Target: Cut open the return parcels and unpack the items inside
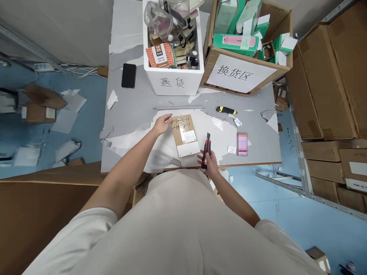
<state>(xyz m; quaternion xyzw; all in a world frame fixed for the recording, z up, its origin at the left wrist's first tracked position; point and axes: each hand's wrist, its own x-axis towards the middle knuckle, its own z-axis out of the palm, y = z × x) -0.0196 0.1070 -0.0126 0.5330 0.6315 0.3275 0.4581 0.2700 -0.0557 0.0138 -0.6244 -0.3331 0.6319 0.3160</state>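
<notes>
A small brown cardboard box [182, 129] with handwriting and a white label lies on the table in front of me. My left hand [163, 124] is at its upper left corner, fingers stretched out and loosely curved; I cannot tell whether the fingertips touch the cardboard. In my right hand [211, 162], near the table's front edge, is a red and black utility knife [208, 147]. The knife points away from me, just right of the box. Part of its handle is hidden by my fingers.
Behind stand a white bin [177, 86] of mixed goods and a carton [241, 74] of green boxes. A black phone [129, 75], a yellow and black cutter [226, 110], a pink item [242, 144] and paper scraps lie on the table [126, 103]. Cartons [323, 88] stack at right.
</notes>
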